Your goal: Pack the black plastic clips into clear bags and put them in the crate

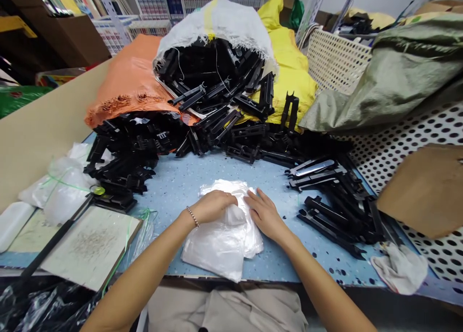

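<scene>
A stack of clear plastic bags (219, 250) lies on the blue tabletop in front of me. My left hand (216, 205), with a beaded bracelet at the wrist, has its fingers curled over the upper part of the stack and pinches the plastic; the fingertips are partly hidden. On the stack's right edge rests my right hand (265, 214), fingers stretched out and slightly apart, touching the bags without gripping them. Several black plastic parts (329, 216), long and forked at the ends, are piled right of this hand. More black parts (126, 153) lie beyond my left hand.
A white woven sack (220, 21) spills black parts at the back, between an orange sack (126, 76) and a yellow sack (296, 62). A grey-green sack (398, 76) and cardboard (427, 192) stand right. A white glove (400, 269) lies front right, a board (90, 240) left.
</scene>
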`<state>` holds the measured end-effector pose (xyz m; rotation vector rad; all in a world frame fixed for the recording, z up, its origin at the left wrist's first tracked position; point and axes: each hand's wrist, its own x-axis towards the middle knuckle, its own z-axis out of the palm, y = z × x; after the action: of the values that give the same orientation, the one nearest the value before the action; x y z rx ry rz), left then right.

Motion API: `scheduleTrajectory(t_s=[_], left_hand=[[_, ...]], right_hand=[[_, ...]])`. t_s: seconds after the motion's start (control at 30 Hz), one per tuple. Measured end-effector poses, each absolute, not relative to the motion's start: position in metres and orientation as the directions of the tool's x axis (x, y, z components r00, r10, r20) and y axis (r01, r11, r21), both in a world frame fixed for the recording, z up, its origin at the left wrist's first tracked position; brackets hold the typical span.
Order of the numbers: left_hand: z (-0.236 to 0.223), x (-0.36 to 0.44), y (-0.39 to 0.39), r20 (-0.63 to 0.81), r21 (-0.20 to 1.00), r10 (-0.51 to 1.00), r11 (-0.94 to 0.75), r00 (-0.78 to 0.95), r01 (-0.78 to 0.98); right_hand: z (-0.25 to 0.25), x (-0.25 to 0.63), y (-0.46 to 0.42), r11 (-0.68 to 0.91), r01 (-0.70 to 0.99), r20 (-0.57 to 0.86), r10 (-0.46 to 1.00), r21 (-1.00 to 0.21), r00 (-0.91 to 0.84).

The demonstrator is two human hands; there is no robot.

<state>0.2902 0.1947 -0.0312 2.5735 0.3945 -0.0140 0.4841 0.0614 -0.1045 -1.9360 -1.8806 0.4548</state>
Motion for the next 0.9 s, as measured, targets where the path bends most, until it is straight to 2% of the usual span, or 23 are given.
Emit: scheduleTrajectory(t_s=[0.1,0.2,0.27,0.33,0.4,0.43,0.53,0.6,0.67,0.73,0.83,0.9], left_hand=[[-0.021,0.286,0.190,-0.109,0.495,0.266,-0.821,0.958,0.284],[-0.007,0.296,0.195,-0.113,0.517,0.226,-0.818,0.967,0.252],[-0.002,0.311,0.202,-0.137,0.539,0.200,-0.807,0.970,0.242],[-0.003,0.328,0.209,-0.194,0.533,0.231,-0.791,0.953,0.300],[-0.011,0.334,0.211,-0.221,0.495,0.315,-0.779,0.923,0.385],[-0.017,0.331,0.210,-0.189,0.482,0.382,-0.767,0.905,0.424],[-0.041,0.299,0.199,0.009,0.567,0.680,-0.607,0.733,0.557],[-0.058,0.269,0.188,0.021,0.714,0.882,-0.343,0.471,0.611],[-0.071,0.247,0.176,-0.113,0.830,0.951,-0.069,0.289,0.553],[-0.077,0.237,0.166,-0.222,0.884,0.934,0.071,0.282,0.461],[-0.075,0.236,0.156,-0.237,0.920,0.907,0.095,0.348,0.379],[-0.069,0.235,0.153,-0.292,0.935,0.885,0.185,0.363,0.301]], right_hand=[[-0.101,0.486,0.066,0.012,0.813,0.035,0.999,-0.582,0.010],[-0.102,0.486,0.074,0.035,0.679,0.072,0.997,-0.733,0.025],[-0.103,0.485,0.081,-0.010,0.535,0.088,0.984,-0.845,0.157],[-0.103,0.483,0.085,-0.091,0.321,0.032,0.933,-0.943,0.359],[-0.102,0.482,0.083,-0.136,0.056,-0.090,0.862,-0.989,0.499],[-0.101,0.482,0.079,-0.140,-0.062,-0.151,0.837,-0.988,0.525],[-0.099,0.480,0.062,-0.152,-0.236,-0.254,0.830,-0.960,0.497],[-0.099,0.477,0.056,-0.175,-0.225,-0.262,0.852,-0.959,0.453],[-0.102,0.471,0.059,-0.186,-0.160,-0.237,0.878,-0.970,0.416],[-0.106,0.465,0.069,-0.185,-0.056,-0.191,0.894,-0.981,0.404],[-0.114,0.462,0.086,-0.175,0.150,-0.106,0.917,-0.973,0.385],[-0.118,0.466,0.094,-0.156,0.270,-0.054,0.935,-0.950,0.352]])
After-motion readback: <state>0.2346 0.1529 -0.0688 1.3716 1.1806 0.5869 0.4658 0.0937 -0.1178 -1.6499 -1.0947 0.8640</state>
